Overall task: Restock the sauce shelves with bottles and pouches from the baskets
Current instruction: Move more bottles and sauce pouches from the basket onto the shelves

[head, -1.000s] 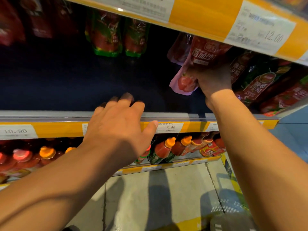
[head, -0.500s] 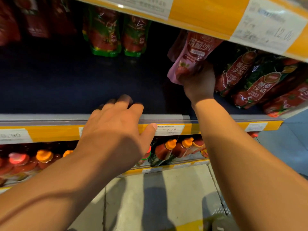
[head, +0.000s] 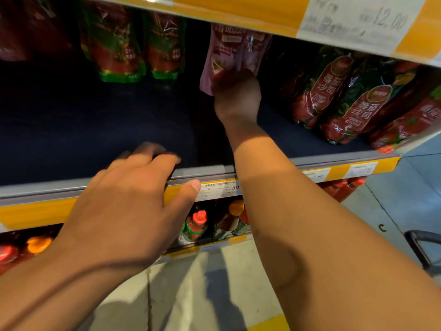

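1. I've got the right hand [head: 236, 96] reaching deep into the shelf [head: 262, 164], upper centre of the frame, fingers curled round the bottom edge of a pink pouch [head: 229, 53].
2. The pouch stands above the grip: it rises straight up from the fingers, long axis close to vertical, top nearly under the yellow price rail [head: 238, 15] overhead.
3. That's what the coming move turns on, I'd say: the hand holds only the base, so the tall soft body can flop forward or sideways once I let go.
4. It sits over the dark gap in mid-shelf, between the green-trimmed pouches [head: 133, 51] at upper left and the leaning red ketchup pouches [head: 334, 91] at right, apart from both.
5. Whether the base touches the shelf floor yet, I can't tell; the hand hides it.
6. The left hand [head: 126, 209] lies lower centre, fingers loosely spread over the front lip of the shelf, thumb on the price strip, holding nothing. It's the farther hand from the pouch.
7. Bottles [head: 198, 225] with red and orange caps show on the level below.
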Demonstrator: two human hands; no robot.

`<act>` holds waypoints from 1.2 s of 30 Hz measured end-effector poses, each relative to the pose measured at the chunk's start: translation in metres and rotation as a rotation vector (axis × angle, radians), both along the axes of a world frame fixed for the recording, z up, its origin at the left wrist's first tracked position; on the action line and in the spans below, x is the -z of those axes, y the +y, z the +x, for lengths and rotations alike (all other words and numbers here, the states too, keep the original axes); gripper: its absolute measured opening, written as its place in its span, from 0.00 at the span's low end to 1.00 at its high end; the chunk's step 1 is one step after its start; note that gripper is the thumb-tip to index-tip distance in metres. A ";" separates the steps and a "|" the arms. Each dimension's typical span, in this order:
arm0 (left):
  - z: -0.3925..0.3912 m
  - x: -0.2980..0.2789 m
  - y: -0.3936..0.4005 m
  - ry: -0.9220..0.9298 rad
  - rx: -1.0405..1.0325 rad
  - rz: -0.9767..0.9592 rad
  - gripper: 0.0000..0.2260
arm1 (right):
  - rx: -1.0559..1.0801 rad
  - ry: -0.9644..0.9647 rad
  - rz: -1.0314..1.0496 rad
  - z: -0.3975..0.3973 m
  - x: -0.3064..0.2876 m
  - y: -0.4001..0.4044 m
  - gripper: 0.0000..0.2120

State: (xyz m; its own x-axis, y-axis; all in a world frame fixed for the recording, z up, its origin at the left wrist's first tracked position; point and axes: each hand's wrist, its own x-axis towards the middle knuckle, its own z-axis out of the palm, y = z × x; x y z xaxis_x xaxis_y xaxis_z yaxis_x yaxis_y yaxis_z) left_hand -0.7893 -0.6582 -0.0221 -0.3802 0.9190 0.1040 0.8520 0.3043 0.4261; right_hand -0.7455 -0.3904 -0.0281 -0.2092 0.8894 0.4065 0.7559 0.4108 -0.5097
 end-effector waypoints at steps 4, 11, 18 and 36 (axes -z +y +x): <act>-0.002 0.003 0.001 0.007 0.005 0.032 0.26 | -0.008 0.162 -0.032 0.000 -0.002 -0.003 0.08; -0.004 -0.004 0.000 -0.023 0.019 0.016 0.27 | -0.020 0.128 -0.032 -0.008 -0.006 -0.008 0.10; -0.003 -0.015 -0.002 -0.059 0.026 -0.041 0.27 | -0.070 0.029 -0.043 -0.013 -0.003 -0.007 0.12; -0.002 -0.043 -0.003 -0.180 0.040 -0.223 0.26 | -0.292 -0.261 -0.234 0.035 -0.053 -0.056 0.18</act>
